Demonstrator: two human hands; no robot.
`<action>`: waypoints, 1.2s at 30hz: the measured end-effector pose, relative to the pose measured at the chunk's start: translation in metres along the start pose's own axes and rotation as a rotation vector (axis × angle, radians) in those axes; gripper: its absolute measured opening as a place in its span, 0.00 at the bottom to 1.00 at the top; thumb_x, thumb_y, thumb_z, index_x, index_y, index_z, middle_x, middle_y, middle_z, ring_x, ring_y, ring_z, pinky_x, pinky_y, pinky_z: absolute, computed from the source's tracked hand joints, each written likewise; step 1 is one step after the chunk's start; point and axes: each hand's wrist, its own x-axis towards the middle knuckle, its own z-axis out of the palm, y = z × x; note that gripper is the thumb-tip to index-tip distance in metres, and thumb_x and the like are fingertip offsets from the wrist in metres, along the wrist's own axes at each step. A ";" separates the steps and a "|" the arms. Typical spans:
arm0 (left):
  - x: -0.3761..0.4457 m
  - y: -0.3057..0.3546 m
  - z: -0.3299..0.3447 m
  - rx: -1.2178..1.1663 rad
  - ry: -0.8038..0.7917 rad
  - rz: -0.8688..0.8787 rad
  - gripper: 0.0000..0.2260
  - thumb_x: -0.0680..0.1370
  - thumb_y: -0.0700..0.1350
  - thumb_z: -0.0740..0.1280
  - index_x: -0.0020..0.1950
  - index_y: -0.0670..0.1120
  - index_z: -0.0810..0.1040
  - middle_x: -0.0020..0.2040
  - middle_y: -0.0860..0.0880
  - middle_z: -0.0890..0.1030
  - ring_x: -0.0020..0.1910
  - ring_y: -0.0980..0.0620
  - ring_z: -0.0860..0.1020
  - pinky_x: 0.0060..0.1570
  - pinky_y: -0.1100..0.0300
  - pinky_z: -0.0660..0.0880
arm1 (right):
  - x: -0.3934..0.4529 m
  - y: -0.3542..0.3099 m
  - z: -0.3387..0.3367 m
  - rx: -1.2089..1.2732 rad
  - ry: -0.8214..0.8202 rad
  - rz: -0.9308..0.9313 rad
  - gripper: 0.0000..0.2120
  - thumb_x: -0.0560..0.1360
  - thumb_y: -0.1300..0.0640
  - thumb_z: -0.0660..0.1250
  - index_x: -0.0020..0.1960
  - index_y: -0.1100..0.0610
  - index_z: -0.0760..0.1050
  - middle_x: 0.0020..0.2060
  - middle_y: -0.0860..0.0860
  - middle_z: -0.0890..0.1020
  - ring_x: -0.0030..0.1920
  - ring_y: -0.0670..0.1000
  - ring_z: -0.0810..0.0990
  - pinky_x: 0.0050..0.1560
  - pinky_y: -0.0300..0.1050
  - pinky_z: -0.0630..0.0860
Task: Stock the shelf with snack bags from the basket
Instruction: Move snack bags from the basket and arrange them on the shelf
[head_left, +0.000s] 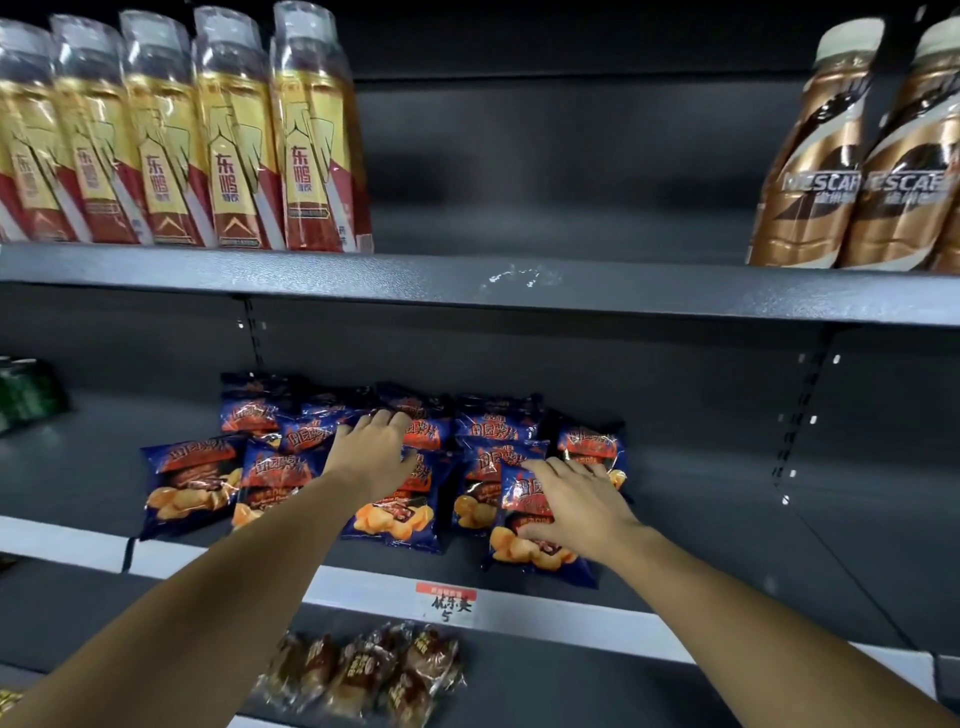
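Observation:
Several dark blue snack bags (189, 486) with chip pictures lie in rows on the middle grey shelf (701, 519). My left hand (371, 454) reaches in over the middle bags, fingers spread flat, and touches the bags at the back. My right hand (576, 501) lies with spread fingers on the front right bag (535, 551), which sits at the shelf's front edge. Neither hand curls round a bag. The basket is out of view.
On the upper shelf (467, 283) stand gold and red drink bottles (228, 140) at left and brown coffee bottles (831, 171) at right. Green cans (26, 395) sit far left. Brown wrapped snacks (363, 673) lie on the lower shelf. A price tag (447, 600) hangs on the edge.

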 end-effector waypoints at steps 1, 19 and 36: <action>0.002 0.001 0.001 -0.005 -0.002 -0.001 0.22 0.80 0.53 0.60 0.72 0.48 0.65 0.69 0.47 0.70 0.69 0.45 0.68 0.67 0.44 0.63 | 0.001 0.003 -0.001 -0.010 0.004 0.001 0.41 0.73 0.34 0.66 0.78 0.50 0.55 0.72 0.49 0.69 0.71 0.54 0.67 0.70 0.55 0.63; 0.005 -0.030 0.002 0.009 -0.011 -0.028 0.21 0.80 0.54 0.60 0.72 0.49 0.65 0.67 0.48 0.71 0.67 0.45 0.69 0.67 0.45 0.64 | 0.044 -0.054 0.010 -0.035 0.054 -0.101 0.43 0.72 0.31 0.65 0.77 0.52 0.54 0.72 0.51 0.68 0.72 0.55 0.65 0.70 0.57 0.62; -0.003 -0.052 -0.008 -0.005 0.030 -0.016 0.22 0.79 0.53 0.60 0.72 0.50 0.65 0.68 0.48 0.71 0.68 0.45 0.69 0.65 0.46 0.64 | 0.060 -0.109 -0.014 0.004 0.171 -0.193 0.42 0.71 0.31 0.64 0.76 0.52 0.57 0.70 0.50 0.71 0.69 0.53 0.69 0.66 0.55 0.65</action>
